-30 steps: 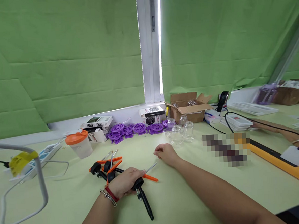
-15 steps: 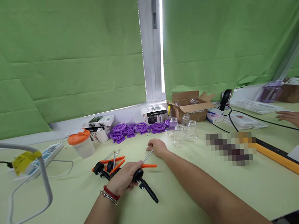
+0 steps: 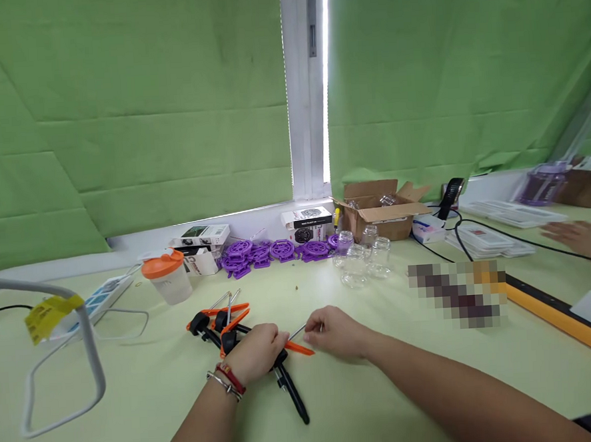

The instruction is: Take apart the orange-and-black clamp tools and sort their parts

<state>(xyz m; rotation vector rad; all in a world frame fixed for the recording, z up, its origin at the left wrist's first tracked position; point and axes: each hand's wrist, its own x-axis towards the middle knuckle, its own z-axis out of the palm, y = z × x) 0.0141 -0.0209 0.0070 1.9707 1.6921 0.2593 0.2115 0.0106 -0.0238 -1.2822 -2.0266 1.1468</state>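
Observation:
My left hand [image 3: 256, 352], with a red band and a metal bangle at the wrist, grips a black and orange bar clamp [image 3: 289, 384] lying on the pale green table [image 3: 386, 389]. Its black handle points toward me and its thin metal bar runs up to the right. My right hand [image 3: 336, 332] pinches the far end of that bar. Two more orange and black clamps [image 3: 220, 317] lie just left of my left hand.
A cup with an orange lid [image 3: 167, 277], purple plastic wheels [image 3: 272, 252], several small glass jars [image 3: 358, 260] and an open cardboard box [image 3: 382, 210] stand toward the window. A power strip [image 3: 100, 301] and grey tube frame [image 3: 58, 355] lie left. Another person's hand [image 3: 579, 238] reaches in at the right.
My right hand drew back from the jars and closed on the end of the clamp's metal bar. The left hand kept hold of the clamp. The other person's hand moved in at the right.

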